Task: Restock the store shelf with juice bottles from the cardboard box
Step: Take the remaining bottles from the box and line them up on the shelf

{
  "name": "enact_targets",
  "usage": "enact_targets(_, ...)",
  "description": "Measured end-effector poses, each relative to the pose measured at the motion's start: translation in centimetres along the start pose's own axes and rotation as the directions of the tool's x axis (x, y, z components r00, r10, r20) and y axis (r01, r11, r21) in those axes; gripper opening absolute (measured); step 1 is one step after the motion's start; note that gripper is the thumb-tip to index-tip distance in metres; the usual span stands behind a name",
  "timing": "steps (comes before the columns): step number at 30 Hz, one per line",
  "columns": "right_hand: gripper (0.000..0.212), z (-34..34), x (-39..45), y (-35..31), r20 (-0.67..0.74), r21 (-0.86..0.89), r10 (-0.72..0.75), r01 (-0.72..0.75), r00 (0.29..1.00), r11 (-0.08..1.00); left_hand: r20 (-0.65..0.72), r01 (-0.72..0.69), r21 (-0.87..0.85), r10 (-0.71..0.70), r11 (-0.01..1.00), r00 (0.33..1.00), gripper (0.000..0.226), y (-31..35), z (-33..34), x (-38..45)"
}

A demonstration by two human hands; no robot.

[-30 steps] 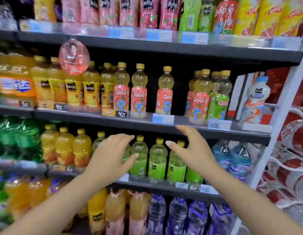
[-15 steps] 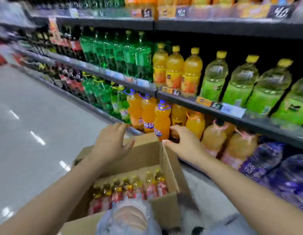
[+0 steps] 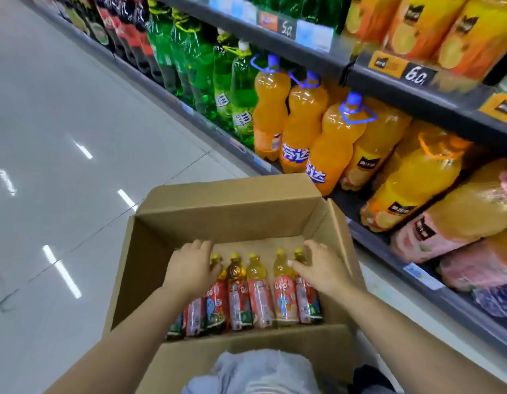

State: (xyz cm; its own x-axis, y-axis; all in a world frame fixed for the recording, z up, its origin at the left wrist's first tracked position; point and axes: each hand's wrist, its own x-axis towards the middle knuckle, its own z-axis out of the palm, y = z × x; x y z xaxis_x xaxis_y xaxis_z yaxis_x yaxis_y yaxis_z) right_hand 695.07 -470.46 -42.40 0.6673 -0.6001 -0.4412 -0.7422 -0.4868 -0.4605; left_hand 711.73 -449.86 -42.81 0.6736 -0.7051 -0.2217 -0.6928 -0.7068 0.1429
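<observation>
Setting: glossy white shop floor (image 3: 76,137) beside dark shelves of large orange soda bottles (image 3: 332,143).
Box: open brown cardboard box (image 3: 226,220) on the floor, a row of small yellow-capped juice bottles (image 3: 258,291) lying flat along its near wall.
Hands: left hand (image 3: 189,268) and right hand (image 3: 322,268) apart, each curling over a bottle neck at either end of the row; neither grip looks closed.
Orientation: bottles' long axes parallel, caps pointing away from the person.
Technique: best to grip below the cap and lift straight up, clear of neighbours.

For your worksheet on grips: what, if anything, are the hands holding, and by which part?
Both hands rest on bottle tops in the box: left hand, right hand. No bottle is lifted; a closed grip cannot be told.
</observation>
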Motion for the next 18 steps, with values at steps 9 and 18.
enact_targets(9,0.067,8.0,6.0,2.4,0.137,-0.055,0.108,-0.101,0.985,0.993,0.224,0.198,0.034,-0.2,0.98,0.954,0.058,-4.0,7.8,1.8)
enact_targets(18,0.06,13.0,8.3,4.7,0.268,-0.104,0.27,-0.251,0.925,0.962,0.373,0.276,-0.007,-0.253,0.961,0.893,0.063,-3.7,11.7,1.4)
